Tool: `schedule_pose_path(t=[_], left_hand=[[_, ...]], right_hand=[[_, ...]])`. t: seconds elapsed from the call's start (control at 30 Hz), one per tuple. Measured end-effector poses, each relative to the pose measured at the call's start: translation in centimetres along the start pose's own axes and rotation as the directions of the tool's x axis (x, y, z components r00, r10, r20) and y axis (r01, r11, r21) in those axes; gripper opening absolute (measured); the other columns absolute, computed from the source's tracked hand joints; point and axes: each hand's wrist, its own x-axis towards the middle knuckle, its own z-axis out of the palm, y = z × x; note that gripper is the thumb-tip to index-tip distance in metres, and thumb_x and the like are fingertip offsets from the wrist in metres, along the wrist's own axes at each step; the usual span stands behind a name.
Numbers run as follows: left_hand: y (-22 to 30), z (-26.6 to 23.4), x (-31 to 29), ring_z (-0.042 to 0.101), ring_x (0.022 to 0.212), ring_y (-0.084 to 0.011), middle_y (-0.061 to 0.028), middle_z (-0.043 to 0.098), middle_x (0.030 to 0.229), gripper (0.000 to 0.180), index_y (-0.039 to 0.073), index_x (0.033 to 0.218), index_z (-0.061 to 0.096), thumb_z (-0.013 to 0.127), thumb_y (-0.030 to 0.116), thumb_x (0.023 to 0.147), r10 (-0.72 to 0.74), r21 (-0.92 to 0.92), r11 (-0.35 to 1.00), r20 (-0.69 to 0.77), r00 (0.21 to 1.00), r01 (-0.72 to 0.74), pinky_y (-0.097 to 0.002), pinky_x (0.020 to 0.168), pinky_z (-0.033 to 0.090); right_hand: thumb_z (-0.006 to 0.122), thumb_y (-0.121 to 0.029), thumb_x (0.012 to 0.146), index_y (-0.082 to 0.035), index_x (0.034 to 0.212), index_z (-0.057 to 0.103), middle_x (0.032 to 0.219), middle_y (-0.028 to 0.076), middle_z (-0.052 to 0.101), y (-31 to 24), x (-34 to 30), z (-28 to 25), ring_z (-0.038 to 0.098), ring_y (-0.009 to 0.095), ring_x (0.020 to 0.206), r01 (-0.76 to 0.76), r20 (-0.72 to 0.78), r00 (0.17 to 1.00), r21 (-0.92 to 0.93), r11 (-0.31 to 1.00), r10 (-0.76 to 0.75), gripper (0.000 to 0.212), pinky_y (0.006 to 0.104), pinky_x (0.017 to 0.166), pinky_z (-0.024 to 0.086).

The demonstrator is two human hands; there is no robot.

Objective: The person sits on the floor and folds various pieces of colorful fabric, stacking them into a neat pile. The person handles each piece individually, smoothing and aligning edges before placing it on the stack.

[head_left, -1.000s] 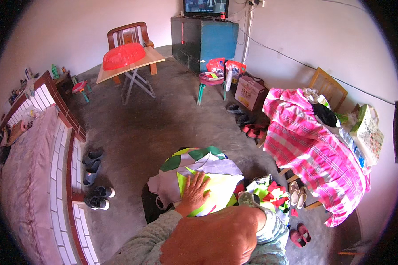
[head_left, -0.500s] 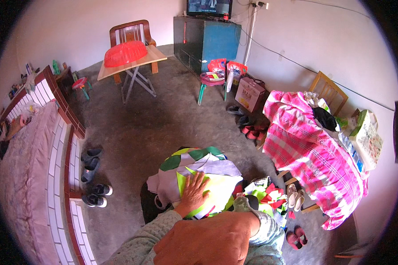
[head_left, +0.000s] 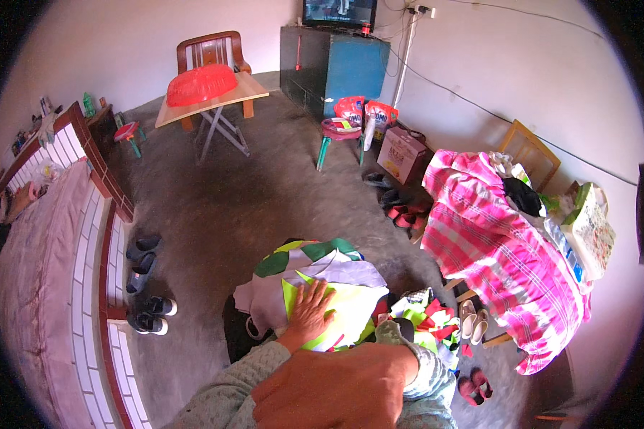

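Observation:
My left hand (head_left: 310, 314) lies flat with its fingers spread on a bright yellow-green piece of cloth (head_left: 347, 304). That piece rests on a heap of fabric, where a pale lilac-grey cloth (head_left: 261, 300) and a green piece (head_left: 329, 249) also show. A knitted grey sleeve (head_left: 247, 372) covers my left forearm. On the right side a grey sleeve (head_left: 433, 375) reaches up beside the heap, but my right hand cannot be made out. A pile of red, green and white scraps (head_left: 433, 318) sits just to the right of it.
A pink plaid cloth (head_left: 490, 250) covers furniture on the right. Pale shoes (head_left: 474, 322) and red shoes (head_left: 474, 387) stand near it. Dark shoes (head_left: 152, 316) line the bed (head_left: 36, 286) at left. A folding table (head_left: 254, 93) bears a red basin (head_left: 202, 84).
The whole view has shifted slightly. My left hand stays flat on the yellow-green cloth, with little visible movement.

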Motion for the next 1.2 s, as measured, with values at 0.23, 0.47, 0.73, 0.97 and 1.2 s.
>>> schedule_pose_path(t=[0.23, 0.47, 0.73, 0.97, 1.2], left_hand=[[0.4, -0.4, 0.2, 0.026, 0.134, -0.0326, -0.0137, 0.03, 0.144, 0.059, 0.013, 0.133, 0.043, 0.056, 0.04, 0.083, 0.011, 0.008, 1.0, 0.004, 1.0, -0.011, -0.0555, 0.108, 0.015], [-0.1, 0.5, 0.2, 0.029, 0.132, -0.0333, -0.0164, 0.032, 0.143, 0.061, 0.011, 0.132, 0.042, 0.061, 0.035, 0.079, -0.039, 0.019, 0.999, 0.073, 0.997, 0.038, -0.057, 0.107, 0.017], [0.5, 0.0, 1.1, 0.026, 0.134, -0.0314, -0.0133, 0.032, 0.144, 0.055, 0.012, 0.133, 0.043, 0.052, 0.035, 0.084, 0.064, 0.14, 0.988, 0.044, 0.997, -0.07, -0.0526, 0.109, 0.014], [0.8, -0.1, 0.9, 0.026, 0.134, -0.0315, -0.0124, 0.03, 0.145, 0.056, 0.012, 0.135, 0.04, 0.052, 0.034, 0.085, 0.037, 0.218, 0.974, 0.081, 0.996, -0.054, -0.0519, 0.108, 0.017], [0.7, 0.3, 1.3, 0.025, 0.134, -0.0334, -0.0137, 0.029, 0.145, 0.054, 0.011, 0.135, 0.039, 0.048, 0.034, 0.087, 0.082, 0.209, 0.973, 0.104, 0.991, -0.102, -0.0524, 0.107, 0.017]], right_hand=[[0.049, -0.011, 0.093, -0.007, 0.102, 0.066, 0.084, 0.015, 0.058, 0.4, -1.6, 0.6, 0.058, 0.026, 0.064, 0.006, 0.017, 1.0, 0.004, 1.0, -0.006, 0.02, 0.0329, 0.05, 0.045], [0.049, -0.024, 0.093, -0.003, 0.098, 0.062, 0.082, 0.01, 0.057, -1.5, -7.3, -1.8, 0.057, 0.027, 0.073, -0.292, 0.185, 0.934, -0.102, 0.951, 0.307, 0.025, 0.0382, 0.061, 0.043], [0.06, -0.008, 0.086, -0.001, 0.104, 0.059, 0.088, 0.006, 0.063, -11.1, -28.2, 1.6, 0.059, 0.012, 0.08, -0.887, -0.911, 0.213, -0.028, 0.461, 0.353, 0.019, 0.0257, 0.071, 0.049], [0.052, -0.007, 0.085, -0.005, 0.099, 0.057, 0.074, 0.003, 0.058, -19.7, -49.8, 12.5, 0.055, 0.011, 0.061, -0.804, -0.585, -0.591, 0.368, 0.467, -0.556, 0.015, 0.0234, 0.055, 0.044], [0.054, -0.011, 0.081, -0.007, 0.103, 0.056, 0.074, 0.006, 0.061, -15.9, -59.6, 20.4, 0.057, 0.013, 0.058, -0.481, -0.343, -0.875, 0.545, 0.687, -0.341, 0.022, 0.0245, 0.049, 0.045]])
